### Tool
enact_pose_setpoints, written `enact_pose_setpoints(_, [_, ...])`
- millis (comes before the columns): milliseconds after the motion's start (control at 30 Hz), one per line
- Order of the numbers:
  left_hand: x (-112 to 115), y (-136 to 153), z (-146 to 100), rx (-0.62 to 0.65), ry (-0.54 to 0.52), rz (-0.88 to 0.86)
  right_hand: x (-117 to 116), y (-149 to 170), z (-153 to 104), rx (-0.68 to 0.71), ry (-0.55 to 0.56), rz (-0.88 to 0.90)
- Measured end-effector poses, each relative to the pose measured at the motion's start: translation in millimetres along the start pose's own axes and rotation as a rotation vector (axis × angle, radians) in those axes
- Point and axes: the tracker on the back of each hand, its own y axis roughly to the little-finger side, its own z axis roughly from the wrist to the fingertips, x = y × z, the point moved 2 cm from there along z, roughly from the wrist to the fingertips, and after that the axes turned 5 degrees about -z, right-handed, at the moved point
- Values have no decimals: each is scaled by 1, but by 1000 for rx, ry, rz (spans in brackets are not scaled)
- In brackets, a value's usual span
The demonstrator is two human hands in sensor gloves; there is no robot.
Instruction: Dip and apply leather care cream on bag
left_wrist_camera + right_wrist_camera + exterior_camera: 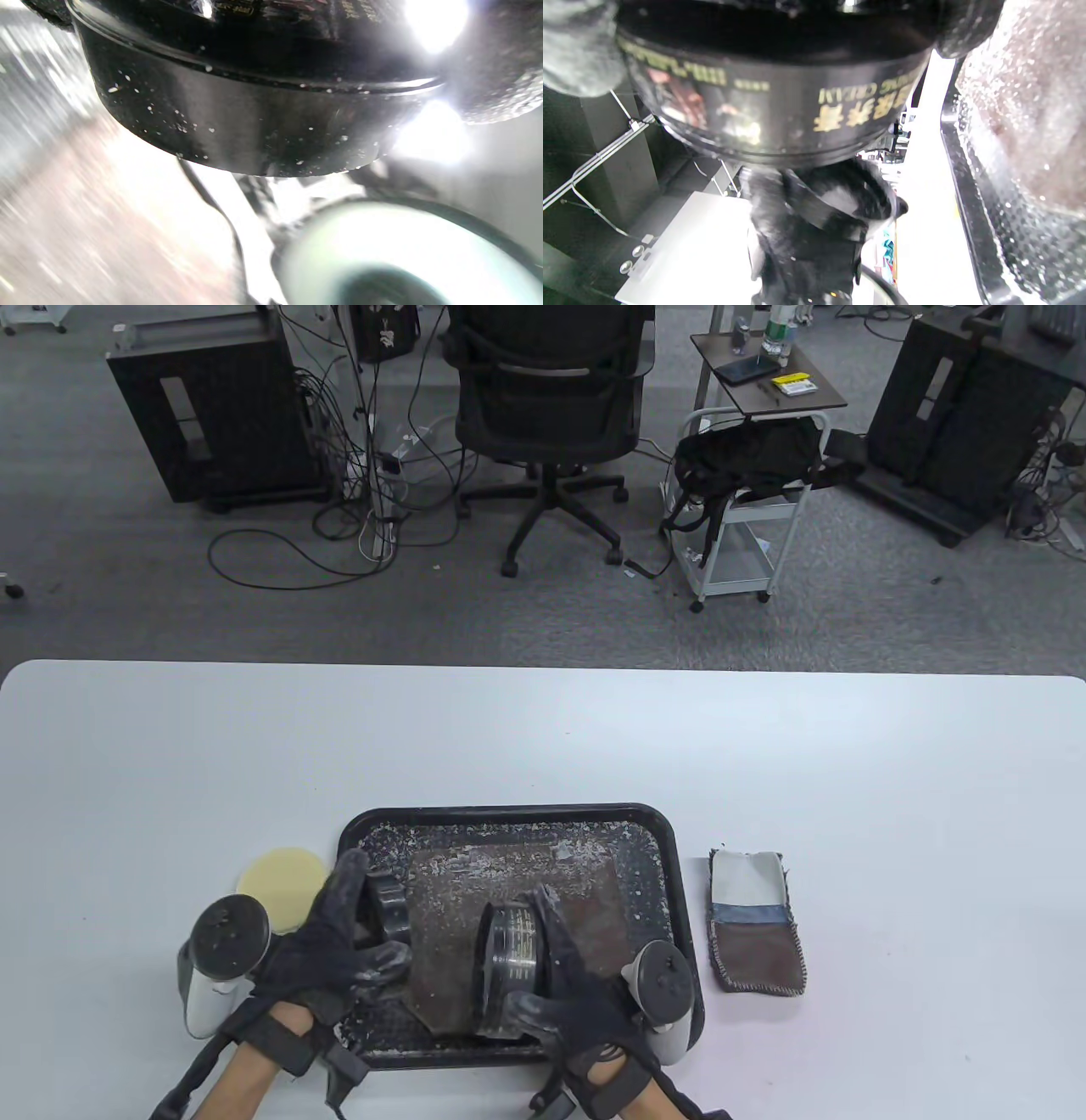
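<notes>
Near the tray's [517, 813] left edge, the left hand [335, 937] curls its fingers [346, 882] round a black lid [389, 906]. The right hand [577, 984] grips the cream jar [509, 963] on its side, mouth facing left, over the brown leather bag [509, 899] lying flat in the tray.

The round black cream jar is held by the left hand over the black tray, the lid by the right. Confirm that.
Hands swapped. The table view shows the right hand holding the round black cream jar over the black tray, while the left hand holds the black ridged lid.
</notes>
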Motion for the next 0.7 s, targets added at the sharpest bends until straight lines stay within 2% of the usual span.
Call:
enact_pose_setpoints(33, [-13, 2, -1, -37, -55, 66, 2, 0, 0, 1, 7, 0])
enact_pose_setpoints(133, [-42, 13, -2, -164, -134, 226, 3, -1, 0, 5, 6, 6])
enact_pose_setpoints(367, [-93, 62, -3, -535, -220, 503, 2, -1, 0, 16, 0, 7])
enact_pose_setpoints(533, [-118, 96, -5, -713, -276, 583, 3, -1, -1, 17, 4, 9])
enact_pose_setpoints(700, [-127, 121, -5, -825, -259, 590, 5, 1, -1, 8, 6, 50])
